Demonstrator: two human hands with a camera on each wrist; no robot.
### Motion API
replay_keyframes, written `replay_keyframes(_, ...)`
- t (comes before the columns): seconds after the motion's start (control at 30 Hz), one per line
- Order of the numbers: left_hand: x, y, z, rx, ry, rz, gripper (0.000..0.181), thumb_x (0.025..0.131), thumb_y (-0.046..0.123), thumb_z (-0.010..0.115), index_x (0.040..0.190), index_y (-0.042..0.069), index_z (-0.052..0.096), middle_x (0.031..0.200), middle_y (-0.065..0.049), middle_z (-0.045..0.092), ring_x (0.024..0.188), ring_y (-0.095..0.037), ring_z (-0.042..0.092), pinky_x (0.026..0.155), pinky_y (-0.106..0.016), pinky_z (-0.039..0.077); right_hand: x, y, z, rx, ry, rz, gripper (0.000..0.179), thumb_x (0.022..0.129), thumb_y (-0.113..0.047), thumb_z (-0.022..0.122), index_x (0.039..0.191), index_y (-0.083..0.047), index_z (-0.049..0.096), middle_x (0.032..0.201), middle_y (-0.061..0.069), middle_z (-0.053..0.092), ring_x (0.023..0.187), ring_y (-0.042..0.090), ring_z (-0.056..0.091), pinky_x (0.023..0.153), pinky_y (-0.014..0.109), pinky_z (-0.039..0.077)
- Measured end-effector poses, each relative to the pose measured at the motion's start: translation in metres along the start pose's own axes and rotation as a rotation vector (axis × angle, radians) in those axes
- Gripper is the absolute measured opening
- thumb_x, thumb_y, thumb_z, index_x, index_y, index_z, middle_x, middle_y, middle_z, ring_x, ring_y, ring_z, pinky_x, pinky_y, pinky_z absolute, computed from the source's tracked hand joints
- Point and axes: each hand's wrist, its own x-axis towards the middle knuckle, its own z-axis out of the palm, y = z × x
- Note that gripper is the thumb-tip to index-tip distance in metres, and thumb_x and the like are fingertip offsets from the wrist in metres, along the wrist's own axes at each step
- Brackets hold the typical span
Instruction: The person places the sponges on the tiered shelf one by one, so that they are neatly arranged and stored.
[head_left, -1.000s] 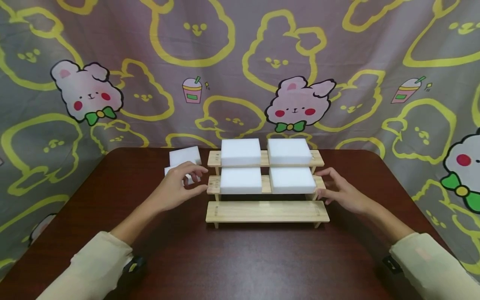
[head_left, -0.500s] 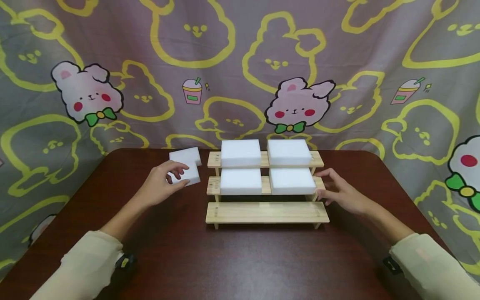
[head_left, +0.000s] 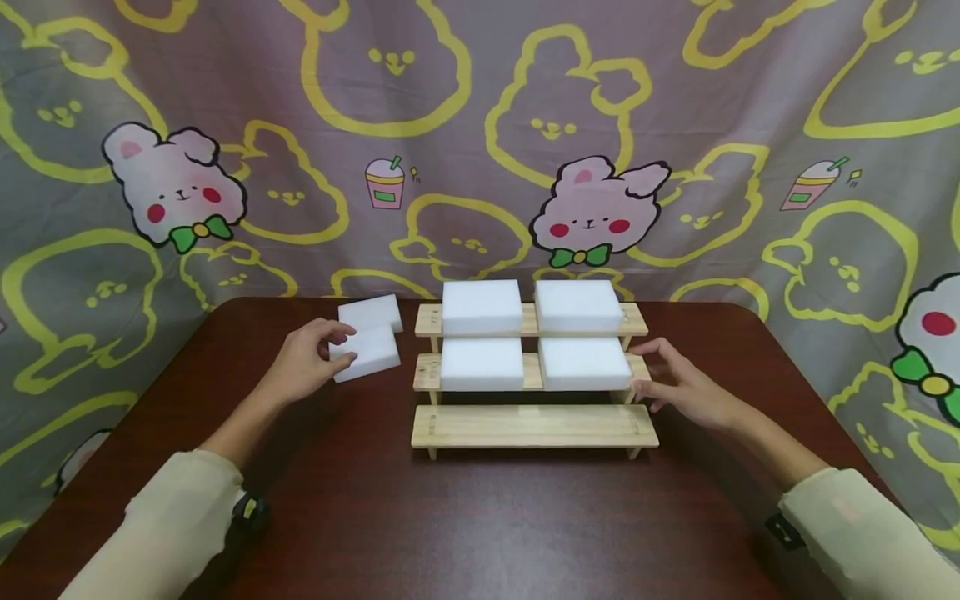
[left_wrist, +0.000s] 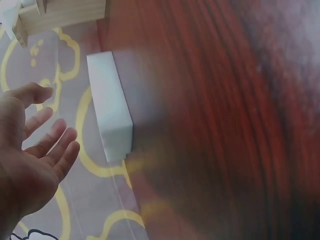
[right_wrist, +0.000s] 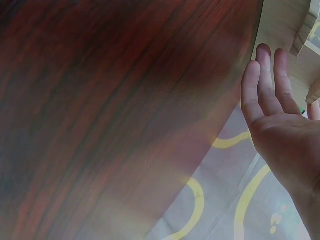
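In the head view my left hand (head_left: 300, 362) is beside a white foam block (head_left: 369, 352) on the table, its fingers loosely bent at the block's left side. The left wrist view shows nothing between the fingers of that hand (left_wrist: 37, 150), with a gap to a block (left_wrist: 107, 95). A second white block (head_left: 367, 312) lies just behind the first. At the right end of a three-tier wooden stand (head_left: 532, 427), my right hand (head_left: 690, 390) touches the middle tier, its fingers mostly straight in the right wrist view. Two white blocks sit on the top tier (head_left: 528, 317), two on the middle tier (head_left: 532, 367).
The stand's lowest tier bears no block. A dark reddish-brown table (head_left: 487, 525) carries everything. Behind it hangs a grey-pink curtain (head_left: 465, 158) with yellow outlines and cartoon rabbits.
My left hand has drawn away leftward from the stand's left end to the loose blocks, and the nearer block now shows more fully. The right hand stays where it was.
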Motion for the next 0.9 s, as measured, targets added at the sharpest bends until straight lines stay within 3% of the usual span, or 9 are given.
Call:
replay_keyframes(0.2,0.002,-0.008,-0.002,0.015,-0.038,-0.045,0.038,0.086,0.004,0.082,0.119,-0.009,0.068,0.111,-0.027,0.065,0.093,-0.039,0.059,0.078,-0.045,0.047,0.000,-0.001,0.000,0.000,-0.001,-0.007,0.048,0.103,-0.012,0.063,0.139,0.001,0.035,0.136,0.029,0.050,0.102,0.027,0.064,0.071,0.041,0.058)
replay_keyframes(0.43,0.003,-0.018,0.000,0.055,-0.108,-0.053,0.044,0.085,0.009,0.083,0.120,-0.011,0.067,0.120,-0.031,0.063,0.110,-0.045,0.061,0.095,-0.058,0.047,-0.001,-0.001,0.000,0.003,-0.003,0.000,0.048,0.103,-0.013,0.063,0.140,0.000,0.035,0.136,0.029,0.050,0.103,0.030,0.063,0.071,0.041,0.057)
replay_keyframes(0.9,0.005,-0.024,0.002,0.113,-0.176,-0.033,0.048,0.084,0.012,0.085,0.120,-0.014,0.066,0.126,-0.035,0.061,0.118,-0.050,0.056,0.101,-0.063,0.044,-0.001,0.001,0.000,0.011,-0.001,-0.029,0.046,0.103,-0.010,0.062,0.139,0.001,0.036,0.129,0.031,0.054,0.094,0.022,0.069,0.069,0.040,0.057)
